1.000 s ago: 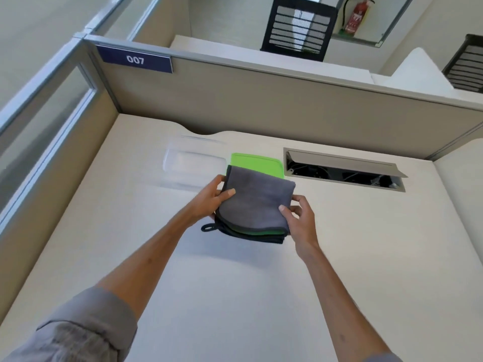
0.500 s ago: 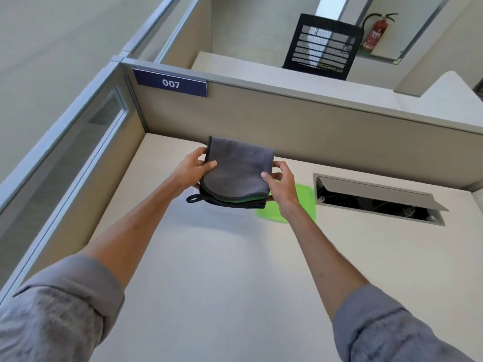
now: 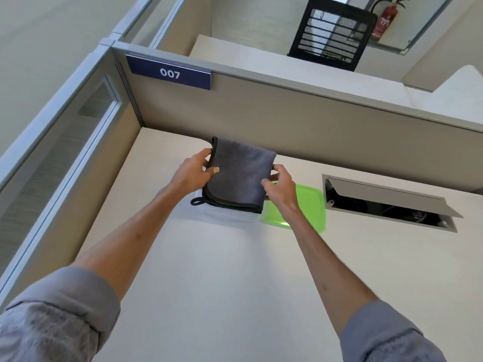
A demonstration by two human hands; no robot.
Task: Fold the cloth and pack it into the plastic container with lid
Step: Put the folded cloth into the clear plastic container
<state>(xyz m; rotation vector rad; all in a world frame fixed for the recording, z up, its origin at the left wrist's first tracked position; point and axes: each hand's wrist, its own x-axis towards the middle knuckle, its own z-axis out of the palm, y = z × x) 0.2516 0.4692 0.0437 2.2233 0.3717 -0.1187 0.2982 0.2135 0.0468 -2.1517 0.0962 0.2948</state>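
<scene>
Folded cloth (image 3: pixel 239 176): left hand (image 3: pixel 192 173) grips its 9 o'clock edge, right hand (image 3: pixel 281 190) its 3 o'clock edge. Lower level into clear container (image 3: pixel 230 216); green lid (image 3: pixel 311 205) waits at 3 o'clock.

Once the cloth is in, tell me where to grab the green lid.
Take the green lid by its right edge, coming from the right. It lies flat on the desk beside the clear container, whose wall likely blocks the left edge; the right side sits free before the cable hatch.
</scene>
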